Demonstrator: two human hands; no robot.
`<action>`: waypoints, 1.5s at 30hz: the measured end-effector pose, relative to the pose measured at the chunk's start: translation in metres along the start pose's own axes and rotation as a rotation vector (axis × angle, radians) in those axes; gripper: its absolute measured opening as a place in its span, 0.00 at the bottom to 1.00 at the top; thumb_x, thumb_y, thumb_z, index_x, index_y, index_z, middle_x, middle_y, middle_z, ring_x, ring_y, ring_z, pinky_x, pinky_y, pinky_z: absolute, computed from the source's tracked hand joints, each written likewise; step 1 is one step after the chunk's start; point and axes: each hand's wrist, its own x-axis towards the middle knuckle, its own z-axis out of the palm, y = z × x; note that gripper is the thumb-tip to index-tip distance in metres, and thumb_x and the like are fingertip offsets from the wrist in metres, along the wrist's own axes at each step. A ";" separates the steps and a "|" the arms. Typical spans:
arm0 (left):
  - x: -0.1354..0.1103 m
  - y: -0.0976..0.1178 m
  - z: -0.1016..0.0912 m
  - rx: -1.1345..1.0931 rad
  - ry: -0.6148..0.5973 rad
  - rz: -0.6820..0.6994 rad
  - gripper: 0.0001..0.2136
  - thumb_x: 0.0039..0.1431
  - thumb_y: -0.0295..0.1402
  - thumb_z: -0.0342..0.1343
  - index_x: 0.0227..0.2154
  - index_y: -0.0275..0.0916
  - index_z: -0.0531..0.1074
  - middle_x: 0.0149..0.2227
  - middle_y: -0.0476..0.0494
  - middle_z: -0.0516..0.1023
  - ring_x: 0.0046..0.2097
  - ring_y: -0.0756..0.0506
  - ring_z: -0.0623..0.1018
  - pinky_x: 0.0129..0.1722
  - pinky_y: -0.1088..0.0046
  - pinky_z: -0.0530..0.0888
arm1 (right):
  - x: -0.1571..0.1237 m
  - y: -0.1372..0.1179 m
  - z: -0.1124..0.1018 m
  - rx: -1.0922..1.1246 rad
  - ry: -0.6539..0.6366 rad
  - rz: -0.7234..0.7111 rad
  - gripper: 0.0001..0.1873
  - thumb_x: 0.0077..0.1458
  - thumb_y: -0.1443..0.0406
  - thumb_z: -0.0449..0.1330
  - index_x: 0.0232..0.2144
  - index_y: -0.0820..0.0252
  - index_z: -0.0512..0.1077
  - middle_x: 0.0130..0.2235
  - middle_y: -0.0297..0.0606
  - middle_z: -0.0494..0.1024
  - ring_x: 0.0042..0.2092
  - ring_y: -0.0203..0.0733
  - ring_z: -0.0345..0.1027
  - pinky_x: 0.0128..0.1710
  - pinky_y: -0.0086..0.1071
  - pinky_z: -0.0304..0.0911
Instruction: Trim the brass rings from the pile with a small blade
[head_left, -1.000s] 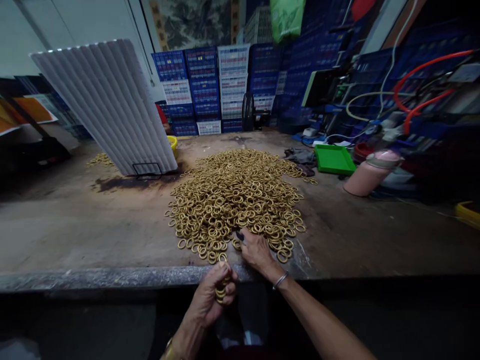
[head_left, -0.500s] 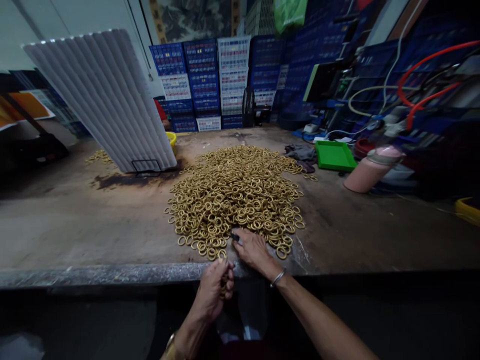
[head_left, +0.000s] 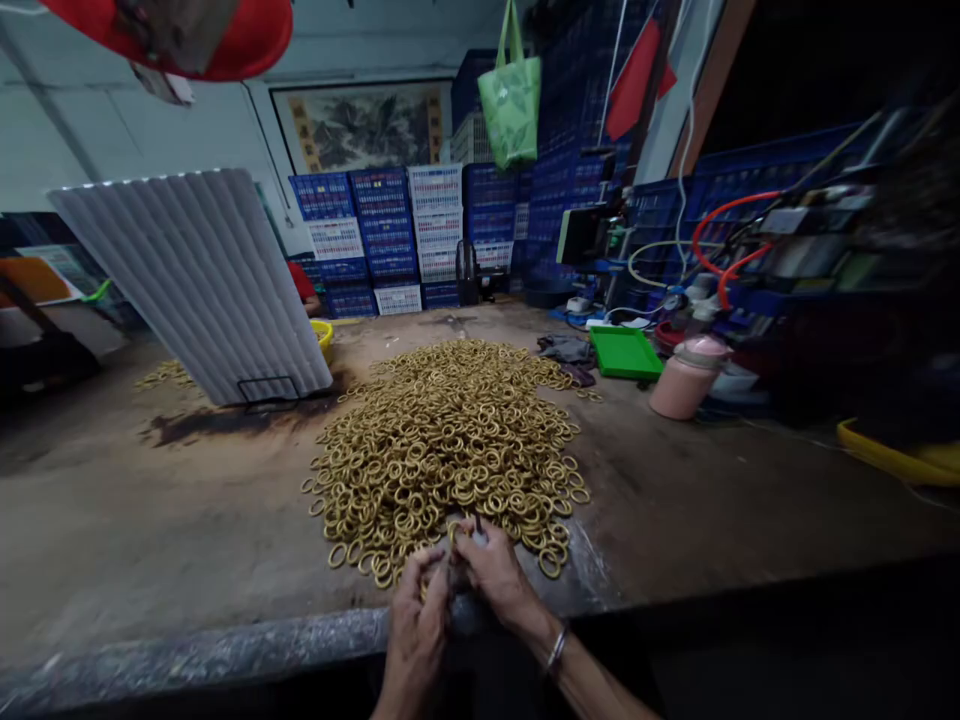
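A large heap of brass rings [head_left: 450, 440] covers the middle of a worn workbench [head_left: 150, 520]. My left hand [head_left: 415, 625] is at the heap's near edge, fingers curled and closed; earlier it held a stack of brass rings, now hidden by the fingers. My right hand [head_left: 495, 580], with a metal bangle on the wrist, touches my left hand and pinches a small dark tool at the near rings. Both hands meet just above the bench's front edge.
A white corrugated panel [head_left: 195, 280] leans at the back left, with a small ring pile [head_left: 161, 375] behind it. A green tray [head_left: 624, 352] and a pink bottle [head_left: 686, 378] stand right. Blue and white crates [head_left: 390, 230] are stacked behind. Hoses and machinery fill the right.
The camera tilted up. My left hand rose from below the bench edge to meet my right hand at the heap's near edge.
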 end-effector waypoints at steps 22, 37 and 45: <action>0.006 0.008 -0.002 0.318 0.062 0.304 0.06 0.51 0.33 0.49 0.23 0.39 0.67 0.22 0.51 0.67 0.28 0.49 0.67 0.32 0.75 0.63 | -0.015 -0.011 -0.017 -0.336 0.130 -0.104 0.11 0.42 0.64 0.55 0.32 0.61 0.67 0.28 0.33 0.71 0.28 0.34 0.64 0.30 0.28 0.60; -0.002 0.014 -0.003 0.110 -0.100 0.037 0.10 0.53 0.40 0.49 0.28 0.38 0.65 0.20 0.53 0.65 0.20 0.54 0.64 0.20 0.80 0.63 | -0.017 -0.016 -0.007 -0.381 -0.063 -0.160 0.11 0.48 0.59 0.53 0.23 0.62 0.67 0.20 0.29 0.66 0.24 0.31 0.57 0.25 0.23 0.54; -0.005 0.015 -0.006 -0.123 -0.220 -0.184 0.14 0.49 0.45 0.52 0.28 0.38 0.62 0.21 0.54 0.65 0.17 0.57 0.63 0.15 0.84 0.59 | -0.021 -0.025 -0.006 -0.327 -0.082 -0.114 0.12 0.48 0.60 0.51 0.20 0.60 0.65 0.17 0.28 0.63 0.21 0.30 0.54 0.21 0.23 0.52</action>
